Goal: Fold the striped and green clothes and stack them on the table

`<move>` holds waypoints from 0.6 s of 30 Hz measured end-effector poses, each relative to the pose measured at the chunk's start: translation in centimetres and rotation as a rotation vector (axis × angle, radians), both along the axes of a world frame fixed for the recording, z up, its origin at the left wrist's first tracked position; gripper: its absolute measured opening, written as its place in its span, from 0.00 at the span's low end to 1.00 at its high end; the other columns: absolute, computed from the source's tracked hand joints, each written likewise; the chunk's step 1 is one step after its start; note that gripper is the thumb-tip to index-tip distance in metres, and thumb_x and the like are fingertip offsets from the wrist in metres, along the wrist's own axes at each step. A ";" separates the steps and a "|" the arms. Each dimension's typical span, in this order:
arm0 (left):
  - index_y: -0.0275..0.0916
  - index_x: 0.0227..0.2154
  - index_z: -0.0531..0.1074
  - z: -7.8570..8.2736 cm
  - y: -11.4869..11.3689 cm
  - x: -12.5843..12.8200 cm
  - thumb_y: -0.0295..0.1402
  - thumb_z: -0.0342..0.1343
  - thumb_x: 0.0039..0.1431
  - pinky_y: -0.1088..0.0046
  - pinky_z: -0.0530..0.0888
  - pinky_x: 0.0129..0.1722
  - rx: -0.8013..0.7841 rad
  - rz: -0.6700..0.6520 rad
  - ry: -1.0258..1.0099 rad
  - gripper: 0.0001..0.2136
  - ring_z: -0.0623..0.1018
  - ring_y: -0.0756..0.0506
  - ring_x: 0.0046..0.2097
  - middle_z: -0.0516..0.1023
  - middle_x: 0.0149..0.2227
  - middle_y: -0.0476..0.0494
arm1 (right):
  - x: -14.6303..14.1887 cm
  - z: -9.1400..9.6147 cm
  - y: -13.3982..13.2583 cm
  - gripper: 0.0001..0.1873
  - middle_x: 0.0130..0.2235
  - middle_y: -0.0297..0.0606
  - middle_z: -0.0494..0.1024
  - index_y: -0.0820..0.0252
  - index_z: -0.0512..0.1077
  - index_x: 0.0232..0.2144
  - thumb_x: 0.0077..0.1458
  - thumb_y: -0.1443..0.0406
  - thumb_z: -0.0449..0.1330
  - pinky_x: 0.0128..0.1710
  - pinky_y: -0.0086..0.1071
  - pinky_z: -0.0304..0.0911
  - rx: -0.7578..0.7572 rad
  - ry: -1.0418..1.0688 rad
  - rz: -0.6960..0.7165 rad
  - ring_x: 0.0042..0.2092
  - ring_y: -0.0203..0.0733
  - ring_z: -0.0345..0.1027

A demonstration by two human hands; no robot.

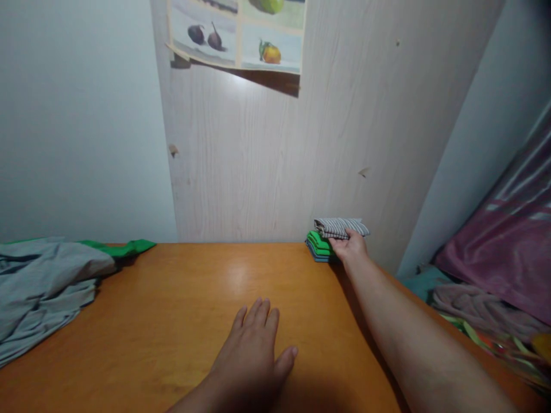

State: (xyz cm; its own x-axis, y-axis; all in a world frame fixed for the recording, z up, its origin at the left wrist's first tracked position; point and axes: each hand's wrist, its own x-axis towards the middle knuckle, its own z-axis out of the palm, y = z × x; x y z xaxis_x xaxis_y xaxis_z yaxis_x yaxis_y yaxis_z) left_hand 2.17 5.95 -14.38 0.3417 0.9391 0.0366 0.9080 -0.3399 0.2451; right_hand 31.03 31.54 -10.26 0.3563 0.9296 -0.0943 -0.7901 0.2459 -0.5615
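Note:
At the back right of the wooden table, my right hand grips a folded striped cloth, thumb on top and fingers beneath. The cloth is right above a small stack of folded green and blue-grey cloths; I cannot tell whether it rests on them. Part of the stack is hidden behind my right hand. My left hand is over the front middle of the table, palm down, fingers stretched out and thumb apart, holding nothing.
A loose heap of grey clothing with a green piece lies on the table's left side. Behind the table rises a pale wood-grain panel with a fruit poster. Past the right edge are a purple curtain and a crumpled pinkish cloth.

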 end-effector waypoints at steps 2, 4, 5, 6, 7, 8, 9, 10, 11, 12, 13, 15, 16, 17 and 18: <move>0.32 0.67 0.60 -0.1 0.0 0.0 0.52 0.45 0.64 0.46 0.49 0.69 -0.004 -0.001 -0.001 0.36 0.52 0.33 0.72 0.53 0.71 0.31 | -0.2 -0.1 0.6 0.13 0.44 0.38 0.80 0.58 0.68 0.46 0.61 0.70 0.49 0.48 0.41 0.74 -0.001 0.004 0.000 0.45 0.38 0.77; 0.32 0.67 0.59 -0.3 0.0 -0.1 0.53 0.44 0.64 0.47 0.49 0.70 -0.008 0.001 0.001 0.36 0.52 0.33 0.72 0.53 0.71 0.31 | -0.5 -0.5 1.0 0.13 0.44 0.38 0.80 0.57 0.68 0.46 0.61 0.69 0.49 0.48 0.42 0.74 -0.013 0.003 0.001 0.45 0.38 0.76; 0.32 0.68 0.59 -0.3 0.0 -0.1 0.53 0.44 0.64 0.47 0.49 0.70 -0.007 0.002 0.002 0.37 0.52 0.33 0.72 0.53 0.71 0.31 | -0.6 -0.7 1.1 0.13 0.44 0.38 0.80 0.57 0.68 0.46 0.61 0.69 0.49 0.48 0.43 0.74 -0.023 0.001 0.001 0.45 0.38 0.76; 0.32 0.68 0.59 -0.4 0.0 -0.1 0.53 0.44 0.64 0.47 0.49 0.70 -0.004 0.003 0.002 0.36 0.52 0.33 0.72 0.53 0.71 0.31 | -0.7 -0.9 1.1 0.13 0.44 0.38 0.80 0.57 0.68 0.46 0.62 0.69 0.48 0.48 0.44 0.74 -0.036 -0.002 0.001 0.45 0.39 0.76; 0.33 0.68 0.59 -0.4 0.1 -0.1 0.53 0.44 0.64 0.47 0.48 0.70 0.001 0.002 0.002 0.36 0.52 0.33 0.72 0.53 0.71 0.32 | -0.7 -1.1 1.1 0.13 0.44 0.39 0.80 0.57 0.68 0.46 0.62 0.69 0.48 0.48 0.44 0.74 -0.049 -0.006 -0.001 0.45 0.39 0.76; 0.33 0.68 0.59 -0.5 0.1 -0.2 0.53 0.44 0.64 0.47 0.48 0.70 0.005 0.001 0.001 0.36 0.52 0.34 0.72 0.53 0.71 0.32 | -0.7 -1.3 1.1 0.13 0.44 0.39 0.80 0.58 0.68 0.46 0.62 0.69 0.48 0.47 0.45 0.74 -0.060 -0.010 -0.003 0.45 0.40 0.76; 0.34 0.67 0.60 -0.5 0.1 -0.2 0.53 0.44 0.64 0.48 0.48 0.70 0.009 -0.001 0.000 0.36 0.52 0.34 0.72 0.53 0.71 0.32 | -0.7 -1.4 1.1 0.13 0.44 0.40 0.80 0.58 0.68 0.46 0.61 0.69 0.48 0.47 0.45 0.74 -0.069 -0.014 -0.006 0.45 0.40 0.76; 0.34 0.67 0.60 -0.6 0.1 -0.2 0.53 0.44 0.64 0.48 0.48 0.70 0.012 -0.002 -0.001 0.36 0.52 0.34 0.72 0.53 0.71 0.32 | -0.7 -1.4 1.1 0.13 0.44 0.40 0.80 0.58 0.68 0.46 0.61 0.69 0.48 0.46 0.46 0.74 -0.074 -0.018 -0.010 0.44 0.40 0.76; 0.34 0.67 0.60 -0.6 0.1 -0.2 0.53 0.44 0.64 0.48 0.48 0.70 0.013 -0.003 -0.001 0.36 0.52 0.34 0.72 0.53 0.71 0.32 | -0.6 -1.3 1.1 0.13 0.43 0.39 0.80 0.58 0.68 0.45 0.61 0.69 0.48 0.46 0.46 0.74 -0.075 -0.023 -0.014 0.44 0.40 0.76; 0.33 0.67 0.59 -0.6 0.1 -0.2 0.53 0.44 0.64 0.48 0.48 0.70 0.013 -0.002 0.000 0.36 0.51 0.34 0.72 0.53 0.71 0.32 | -0.6 -1.2 1.2 0.13 0.43 0.39 0.80 0.58 0.68 0.45 0.60 0.70 0.49 0.46 0.46 0.74 -0.075 -0.028 -0.019 0.43 0.40 0.77; 0.33 0.67 0.59 -0.6 0.1 -0.2 0.53 0.44 0.64 0.47 0.48 0.70 0.010 -0.001 0.002 0.36 0.51 0.34 0.72 0.53 0.71 0.32 | -0.5 -1.0 1.2 0.13 0.42 0.38 0.80 0.57 0.68 0.45 0.59 0.71 0.49 0.46 0.46 0.75 -0.072 -0.033 -0.026 0.43 0.40 0.77; 0.33 0.67 0.60 -0.5 0.1 -0.1 0.52 0.44 0.64 0.47 0.48 0.70 0.002 0.000 0.003 0.36 0.51 0.34 0.72 0.52 0.71 0.31 | -0.5 -0.7 1.3 0.16 0.41 0.36 0.80 0.56 0.68 0.44 0.57 0.73 0.48 0.46 0.45 0.75 -0.065 -0.045 -0.042 0.41 0.38 0.77; 0.33 0.67 0.60 -0.5 0.1 -0.1 0.53 0.44 0.64 0.48 0.48 0.70 -0.001 0.001 0.001 0.36 0.51 0.34 0.72 0.52 0.71 0.31 | -0.5 -0.6 1.3 0.17 0.40 0.34 0.80 0.56 0.67 0.44 0.56 0.75 0.48 0.46 0.44 0.75 -0.064 -0.054 -0.050 0.40 0.37 0.77; 0.32 0.67 0.60 -0.5 0.1 -0.1 0.53 0.44 0.64 0.48 0.48 0.70 -0.002 0.003 -0.003 0.36 0.51 0.34 0.72 0.52 0.71 0.32 | -0.6 -0.5 1.3 0.18 0.40 0.34 0.80 0.56 0.67 0.44 0.55 0.76 0.48 0.46 0.44 0.75 -0.067 -0.065 -0.057 0.40 0.36 0.77; 0.32 0.67 0.60 -0.4 0.1 -0.1 0.53 0.44 0.64 0.48 0.48 0.70 -0.001 0.005 -0.007 0.36 0.51 0.34 0.72 0.52 0.71 0.32 | -0.6 -0.6 1.3 0.19 0.39 0.33 0.80 0.55 0.67 0.44 0.54 0.76 0.47 0.46 0.43 0.75 -0.073 -0.079 -0.062 0.39 0.36 0.77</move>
